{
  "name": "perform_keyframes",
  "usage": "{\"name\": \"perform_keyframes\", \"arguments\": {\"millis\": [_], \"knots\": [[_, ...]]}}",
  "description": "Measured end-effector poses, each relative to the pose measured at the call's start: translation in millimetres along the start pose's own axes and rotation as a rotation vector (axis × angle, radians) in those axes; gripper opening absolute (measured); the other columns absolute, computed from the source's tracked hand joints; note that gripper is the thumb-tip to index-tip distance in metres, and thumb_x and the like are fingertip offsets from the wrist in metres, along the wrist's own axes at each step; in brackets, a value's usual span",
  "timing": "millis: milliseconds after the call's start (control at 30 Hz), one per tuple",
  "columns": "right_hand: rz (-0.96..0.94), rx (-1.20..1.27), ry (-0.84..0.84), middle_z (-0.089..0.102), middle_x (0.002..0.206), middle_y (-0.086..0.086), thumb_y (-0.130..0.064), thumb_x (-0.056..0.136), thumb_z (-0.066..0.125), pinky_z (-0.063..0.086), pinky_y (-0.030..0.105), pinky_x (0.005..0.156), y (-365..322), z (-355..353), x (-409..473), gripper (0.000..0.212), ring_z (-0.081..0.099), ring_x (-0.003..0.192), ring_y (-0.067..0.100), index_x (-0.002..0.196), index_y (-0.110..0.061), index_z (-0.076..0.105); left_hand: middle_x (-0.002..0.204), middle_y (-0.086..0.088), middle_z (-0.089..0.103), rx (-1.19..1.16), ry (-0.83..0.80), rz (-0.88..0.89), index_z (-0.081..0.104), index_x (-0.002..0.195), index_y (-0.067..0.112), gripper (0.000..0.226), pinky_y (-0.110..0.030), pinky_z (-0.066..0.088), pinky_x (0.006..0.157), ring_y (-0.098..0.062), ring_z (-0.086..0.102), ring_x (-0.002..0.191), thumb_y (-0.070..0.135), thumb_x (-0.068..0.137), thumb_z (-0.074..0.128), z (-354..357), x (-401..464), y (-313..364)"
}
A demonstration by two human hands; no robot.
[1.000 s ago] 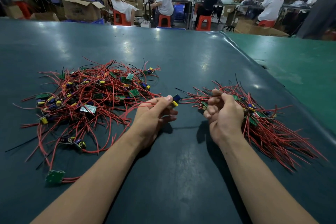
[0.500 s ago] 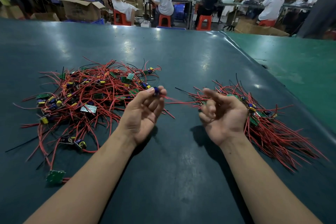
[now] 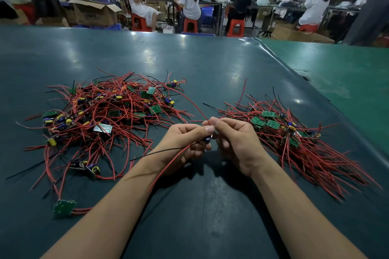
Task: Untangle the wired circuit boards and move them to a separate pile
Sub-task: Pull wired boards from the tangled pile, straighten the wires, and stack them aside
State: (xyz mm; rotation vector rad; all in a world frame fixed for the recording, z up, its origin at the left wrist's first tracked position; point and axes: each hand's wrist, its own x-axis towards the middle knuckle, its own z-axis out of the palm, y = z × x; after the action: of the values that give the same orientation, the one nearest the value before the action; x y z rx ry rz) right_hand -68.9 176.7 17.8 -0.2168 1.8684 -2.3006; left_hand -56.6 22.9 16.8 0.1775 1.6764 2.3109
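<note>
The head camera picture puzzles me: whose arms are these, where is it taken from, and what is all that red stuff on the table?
There is no machine here. The arms belong to a person wearing a camera on the head, so you look forward and down at their own hands over a dark green table.

On the left lies a tangled pile of small green circuit boards with red and black wires. On the right is a second pile, where the wires lie more nearly in one direction.

Between them, the left hand and right hand meet. Together they pinch one small board, mostly hidden by the fingers, whose red and black wires trail over the left wrist. One loose board lies apart, near the left forearm. Other workers sit at benches behind.
</note>
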Motion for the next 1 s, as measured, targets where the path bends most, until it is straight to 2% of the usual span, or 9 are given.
{"name": "perform_keyframes", "arguments": {"millis": [67, 233, 367, 433, 533, 633, 700, 833, 1000], "knots": [[0.01, 0.005, 0.011, 0.042, 0.043, -0.004, -0.039, 0.071, 0.074, 0.023, 0.014, 0.039, 0.5, -0.5, 1.7, 0.028, 0.031, 0.035, 0.006, 0.081, -0.014, 0.078, 0.059, -0.006, 0.059, 0.0, -0.008, -0.006, 0.072, 0.08, 0.006, 0.021, -0.013, 0.035, 0.041, -0.007, 0.051, 0.047, 0.026, 0.073, 0.073, 2.2, -0.9, 1.5], [0.031, -0.007, -0.037, 0.041, 0.047, 0.001, -0.04, 0.073, 0.074, 0.024, 0.016, 0.04, -0.6, -3.2, 1.3, 0.032, 0.028, 0.038, 0.01, 0.09, -0.013, 0.078, 0.047, 0.003, 0.051, 0.045, 0.031, 0.012, 0.066, 0.092, -0.004, 0.023, -0.011, 0.027, 0.038, -0.003, 0.039, 0.037, 0.018, 0.087, 0.062, 3.2, -0.7, 1.4], [0.076, 0.07, -0.071, 0.044, 0.052, 0.001, -0.033, 0.068, 0.076, 0.023, 0.014, 0.039, -5.8, -5.9, -1.5, 0.021, 0.03, 0.038, 0.005, 0.079, -0.015, 0.076, 0.049, -0.002, 0.045, 0.03, 0.018, 0.016, 0.069, 0.088, -0.003, 0.029, -0.014, 0.02, 0.04, -0.005, 0.035, 0.036, 0.023, 0.077, 0.067, 4.5, -3.0, 0.8], [0.09, 0.166, -0.083, 0.044, 0.049, -0.003, -0.03, 0.074, 0.072, 0.024, 0.015, 0.037, -7.4, -5.9, -2.2, 0.013, 0.034, 0.039, 0.006, 0.077, -0.017, 0.069, 0.051, -0.002, 0.042, 0.002, 0.021, 0.003, 0.07, 0.085, -0.002, 0.03, -0.014, 0.022, 0.039, -0.005, 0.036, 0.037, 0.026, 0.075, 0.068, 4.2, -2.4, 2.6], [0.066, 0.271, 0.004, 0.047, 0.055, -0.002, -0.028, 0.075, 0.071, 0.027, 0.017, 0.033, -8.1, -4.5, 0.1, 0.02, 0.044, 0.043, 0.007, 0.078, -0.018, 0.054, 0.055, -0.004, 0.04, -0.024, 0.021, 0.007, 0.072, 0.083, -0.002, 0.031, -0.013, 0.027, 0.038, -0.004, 0.039, 0.039, 0.027, 0.073, 0.07, 3.9, -1.0, 3.5], [0.063, 0.334, 0.049, 0.053, 0.064, 0.0, -0.021, 0.073, 0.07, 0.029, 0.015, 0.035, -6.7, -4.0, 2.6, 0.022, 0.043, 0.043, 0.006, 0.091, -0.014, 0.059, 0.055, -0.004, 0.045, -0.032, 0.066, 0.051, 0.075, 0.079, 0.003, 0.026, -0.013, 0.029, 0.041, -0.006, 0.039, 0.043, 0.028, 0.076, 0.069, 3.9, 0.7, 1.7], [0.081, 0.266, 0.042, 0.057, 0.066, -0.001, -0.027, 0.07, 0.072, 0.03, 0.015, 0.035, -5.0, -2.3, 2.7, 0.033, 0.043, 0.043, 0.005, 0.097, -0.011, 0.062, 0.052, -0.002, 0.049, -0.018, 0.099, 0.087, 0.075, 0.077, 0.005, 0.022, -0.013, 0.03, 0.041, -0.007, 0.039, 0.044, 0.025, 0.081, 0.068, 3.7, 2.1, -0.9], [0.041, 0.118, 0.077, 0.061, 0.058, -0.001, -0.02, 0.082, 0.07, 0.031, 0.016, 0.034, 0.4, -0.3, 3.7, 0.012, 0.043, 0.042, 0.005, 0.079, -0.009, 0.073, 0.053, -0.002, 0.058, 0.102, 0.123, 0.103, 0.075, 0.076, 0.006, 0.015, -0.015, 0.034, 0.041, -0.012, 0.048, 0.047, 0.016, 0.085, 0.069, 4.0, 2.7, -6.0], [0.053, 0.093, 0.052, 0.057, 0.06, 0.003, -0.03, 0.072, 0.073, 0.029, 0.016, 0.034, 1.1, -3.4, 3.7, 0.021, 0.041, 0.041, 0.006, 0.078, -0.011, 0.077, 0.061, -0.008, 0.062, 0.134, 0.105, 0.106, 0.076, 0.077, 0.006, 0.016, -0.019, 0.039, 0.048, -0.008, 0.055, 0.048, 0.022, 0.08, 0.072, 4.4, 1.7, -4.5]]}}
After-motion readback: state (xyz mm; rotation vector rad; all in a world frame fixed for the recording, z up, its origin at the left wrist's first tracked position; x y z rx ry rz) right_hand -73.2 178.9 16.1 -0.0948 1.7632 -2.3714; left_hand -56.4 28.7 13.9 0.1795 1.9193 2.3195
